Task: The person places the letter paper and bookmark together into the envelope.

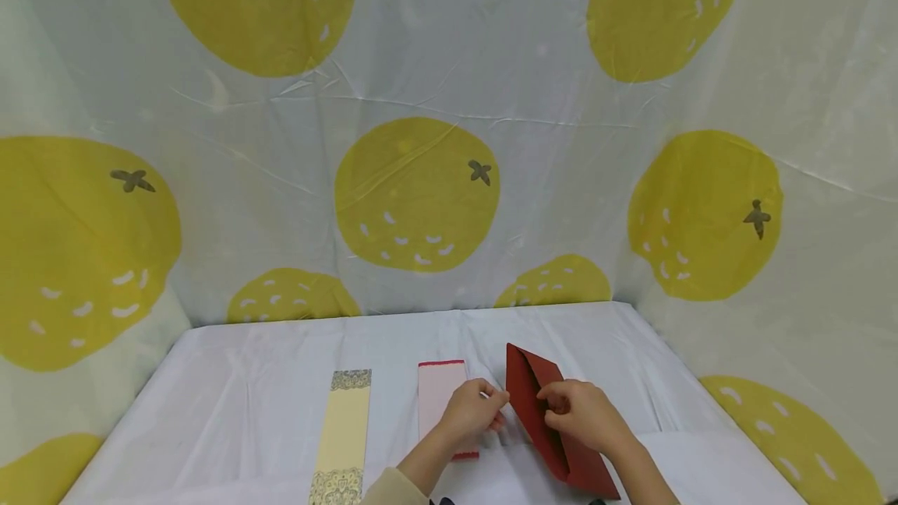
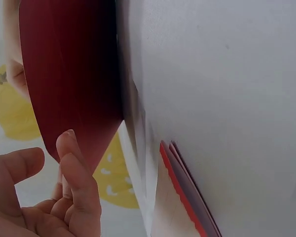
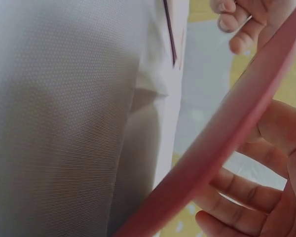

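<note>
A dark red paper envelope [image 1: 529, 404] stands tilted on the table, its long side gaping. My right hand [image 1: 585, 415] holds it at the opening with curled fingers; in the right wrist view the red edge [image 3: 227, 123] hides some of them. My left hand [image 1: 473, 407] is by the flap's left edge. In the left wrist view, its thumb [image 2: 29, 163] and forefinger [image 2: 71, 148] are apart, close to the envelope's corner. Whether they touch the paper is hard to tell. A pale pink folded paper [image 1: 438, 388] with red edges lies partly behind the left hand.
Left of the pink paper lies a long cream strip [image 1: 347, 427] with patterned bands at both ends. A white cloth covers the table [image 1: 245, 396]. A curtain [image 1: 547, 178] with yellow fruit prints encloses the back and sides.
</note>
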`<action>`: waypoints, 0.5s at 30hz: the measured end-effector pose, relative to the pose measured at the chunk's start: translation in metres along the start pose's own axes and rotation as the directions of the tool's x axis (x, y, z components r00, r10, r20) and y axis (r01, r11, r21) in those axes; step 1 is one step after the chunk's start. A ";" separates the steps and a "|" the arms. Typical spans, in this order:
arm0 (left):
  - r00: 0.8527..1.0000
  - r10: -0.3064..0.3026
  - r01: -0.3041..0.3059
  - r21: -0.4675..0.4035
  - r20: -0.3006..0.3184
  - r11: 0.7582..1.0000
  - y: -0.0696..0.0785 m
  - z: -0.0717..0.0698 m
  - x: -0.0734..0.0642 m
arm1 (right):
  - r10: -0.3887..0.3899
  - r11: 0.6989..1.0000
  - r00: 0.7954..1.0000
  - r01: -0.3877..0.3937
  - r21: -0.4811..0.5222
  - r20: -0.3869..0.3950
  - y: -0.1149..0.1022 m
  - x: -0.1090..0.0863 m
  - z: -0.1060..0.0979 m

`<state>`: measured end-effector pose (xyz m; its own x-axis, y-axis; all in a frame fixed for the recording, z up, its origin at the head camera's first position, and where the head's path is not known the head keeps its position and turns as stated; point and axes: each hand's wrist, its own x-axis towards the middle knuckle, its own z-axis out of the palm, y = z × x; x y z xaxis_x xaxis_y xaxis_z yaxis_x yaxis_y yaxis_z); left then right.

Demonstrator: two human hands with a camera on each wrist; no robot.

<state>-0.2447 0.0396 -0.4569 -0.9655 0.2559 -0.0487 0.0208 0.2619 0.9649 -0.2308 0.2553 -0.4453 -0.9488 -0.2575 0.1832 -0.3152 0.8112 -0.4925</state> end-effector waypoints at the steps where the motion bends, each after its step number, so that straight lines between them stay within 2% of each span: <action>1: 1.000 0.006 -0.006 0.020 -0.008 1.000 0.000 -0.003 -0.002 | -0.001 1.000 1.000 0.001 0.001 0.001 0.000 0.000 0.000; 5: 0.998 0.031 -0.026 0.088 -0.056 0.996 -0.001 -0.020 -0.007 | 0.001 1.000 1.000 -0.001 0.010 0.003 -0.001 -0.001 0.000; 8: 0.993 0.024 -0.006 0.156 -0.113 0.988 -0.006 -0.038 -0.010 | 0.008 1.000 1.000 -0.008 0.015 0.006 -0.002 -0.002 -0.001; 11: 0.979 0.001 0.048 0.235 -0.202 0.971 -0.012 -0.055 -0.010 | 0.013 1.000 1.000 -0.013 0.019 0.010 -0.002 -0.003 -0.002; 15: 0.952 -0.050 0.149 0.317 -0.301 0.936 -0.022 -0.071 -0.009 | 0.015 1.000 1.000 -0.016 0.024 0.014 -0.002 -0.003 -0.002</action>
<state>-0.2545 -0.0349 -0.4594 -0.9987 -0.0491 -0.0167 -0.0420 0.5789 0.8143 -0.2272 0.2555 -0.4428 -0.9537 -0.2520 0.1639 -0.3006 0.8023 -0.5157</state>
